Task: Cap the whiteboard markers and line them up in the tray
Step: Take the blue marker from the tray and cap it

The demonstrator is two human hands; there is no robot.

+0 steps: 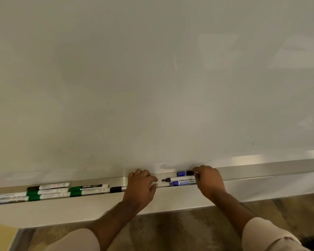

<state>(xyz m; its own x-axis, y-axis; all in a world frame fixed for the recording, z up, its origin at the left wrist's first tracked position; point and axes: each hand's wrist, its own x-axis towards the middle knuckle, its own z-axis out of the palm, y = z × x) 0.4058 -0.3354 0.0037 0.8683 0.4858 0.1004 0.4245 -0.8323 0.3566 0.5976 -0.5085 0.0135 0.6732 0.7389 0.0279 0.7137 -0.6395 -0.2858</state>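
A metal tray [261, 171] runs along the foot of the whiteboard. At its left lie several capped markers: green-capped ones [49, 192], a black-capped one [47, 186] and a red-capped one [0, 196]. My left hand [140, 187] rests on the tray over a marker with a black cap [116, 189]. Between my hands lie an uncapped black marker [178, 178] and an uncapped blue marker [183, 182]. Behind them sit a loose blue cap [181, 173] and a black cap [189, 172]. My right hand [209, 180] covers the rear ends of both markers, fingers at the black cap.
The whiteboard [152, 78] fills most of the view, with a faint smudge above the tray. Below the tray's lip is a brownish floor [170, 229]. A yellow surface [0, 236] shows at the bottom left corner.
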